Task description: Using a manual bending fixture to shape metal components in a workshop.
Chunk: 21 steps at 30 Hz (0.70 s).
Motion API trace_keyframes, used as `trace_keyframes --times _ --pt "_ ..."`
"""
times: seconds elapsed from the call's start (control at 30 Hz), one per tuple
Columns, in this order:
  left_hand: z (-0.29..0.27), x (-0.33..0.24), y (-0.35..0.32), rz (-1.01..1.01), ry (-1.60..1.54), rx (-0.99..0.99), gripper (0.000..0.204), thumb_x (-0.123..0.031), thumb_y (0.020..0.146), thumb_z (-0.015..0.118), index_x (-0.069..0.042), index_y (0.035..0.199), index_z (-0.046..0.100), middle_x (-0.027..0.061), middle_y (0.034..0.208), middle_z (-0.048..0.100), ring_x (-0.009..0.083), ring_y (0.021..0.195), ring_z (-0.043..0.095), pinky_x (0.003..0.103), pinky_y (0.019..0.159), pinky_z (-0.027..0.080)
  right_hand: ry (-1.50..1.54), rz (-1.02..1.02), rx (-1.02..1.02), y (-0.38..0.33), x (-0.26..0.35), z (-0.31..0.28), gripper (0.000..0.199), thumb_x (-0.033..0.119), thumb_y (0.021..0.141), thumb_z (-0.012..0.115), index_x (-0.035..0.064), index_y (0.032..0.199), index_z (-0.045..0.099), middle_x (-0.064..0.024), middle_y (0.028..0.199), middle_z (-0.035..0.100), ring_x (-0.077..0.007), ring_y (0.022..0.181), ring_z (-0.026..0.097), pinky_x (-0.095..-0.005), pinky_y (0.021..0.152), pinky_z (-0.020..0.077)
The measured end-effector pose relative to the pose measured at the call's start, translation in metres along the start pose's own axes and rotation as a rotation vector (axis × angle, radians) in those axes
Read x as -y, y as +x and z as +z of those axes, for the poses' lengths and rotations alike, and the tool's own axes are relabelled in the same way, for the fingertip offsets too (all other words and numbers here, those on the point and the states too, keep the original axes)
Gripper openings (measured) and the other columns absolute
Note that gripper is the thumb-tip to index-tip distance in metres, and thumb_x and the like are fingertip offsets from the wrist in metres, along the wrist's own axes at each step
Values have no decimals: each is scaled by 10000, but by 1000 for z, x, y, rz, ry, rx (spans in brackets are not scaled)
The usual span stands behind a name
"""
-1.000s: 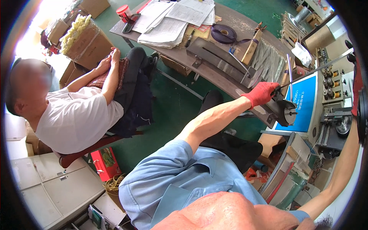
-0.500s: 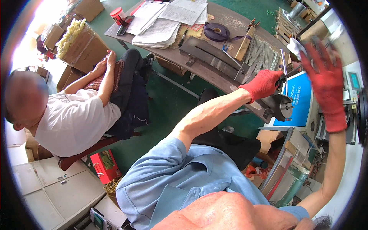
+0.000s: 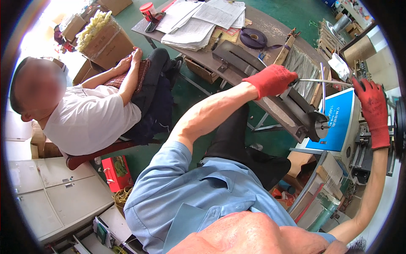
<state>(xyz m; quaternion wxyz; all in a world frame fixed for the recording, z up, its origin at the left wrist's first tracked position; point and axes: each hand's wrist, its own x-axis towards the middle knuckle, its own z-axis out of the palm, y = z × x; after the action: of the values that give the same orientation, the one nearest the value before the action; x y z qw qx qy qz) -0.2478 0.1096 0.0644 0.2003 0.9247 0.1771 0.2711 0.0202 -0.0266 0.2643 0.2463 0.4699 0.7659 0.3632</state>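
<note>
My left hand [image 3: 272,81], in a red work glove, is closed around one end of a thin, silvery metal strip [image 3: 313,80]. The strip stretches to the right, bowed slightly. At its other end the fingers of my right hand [image 3: 373,99], also gloved in red with dark fingertips, are pinched on it. Below the strip lies a long grey metal fixture [image 3: 243,57], with a round end piece [image 3: 317,126] at the near end. A slim upright rod [image 3: 324,99] stands by that end piece. A bundle of thin pale strips [image 3: 302,70] rests on the table behind the fixture.
On the worktable [image 3: 279,21] lie stacked papers [image 3: 190,31], a purple tape roll [image 3: 253,38] and a red-lidded jar [image 3: 148,10]. A blue-faced machine [image 3: 334,122] stands at right. To the left sits another person [image 3: 91,118], hands together, near a carton [image 3: 108,44] and a red box [image 3: 117,172].
My left hand has moved left relative to the fixture. My right hand, spread and blurred before, has come down and now pinches the strip's far end. The whole view has shifted slightly.
</note>
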Motion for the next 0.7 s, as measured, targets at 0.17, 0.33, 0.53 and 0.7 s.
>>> trace_keyframes --times 0.17,0.33,0.53,0.7 --pt "-14 3 -6 -10 80 178 198 -96 787 612 -35 971 575 189 848 651 385 860 633 465 766 483 151 157 30 -31 -3 51 477 41 819 572 136 1284 520 -149 1085 577 -310 1019 562 -421 857 447" --pt "1 6 1 104 80 302 175 -94 785 597 -23 945 586 164 827 662 361 826 651 439 737 504 439 274 105 -33 19 84 389 12 767 600 97 1146 577 -133 1040 605 -321 975 580 -433 831 461" --pt "4 -8 23 -231 -125 748 172 -133 807 564 -21 933 602 161 876 672 340 842 652 435 744 499 539 360 47 -55 52 132 345 20 760 613 94 1095 582 -114 1012 607 -329 950 580 -440 807 466" --pt "25 -10 21 -48 178 529 248 -265 830 582 -36 923 610 150 859 675 337 835 661 457 720 505 650 488 133 -74 78 150 321 49 788 607 92 1106 598 -123 1040 627 -341 973 593 -438 827 481"
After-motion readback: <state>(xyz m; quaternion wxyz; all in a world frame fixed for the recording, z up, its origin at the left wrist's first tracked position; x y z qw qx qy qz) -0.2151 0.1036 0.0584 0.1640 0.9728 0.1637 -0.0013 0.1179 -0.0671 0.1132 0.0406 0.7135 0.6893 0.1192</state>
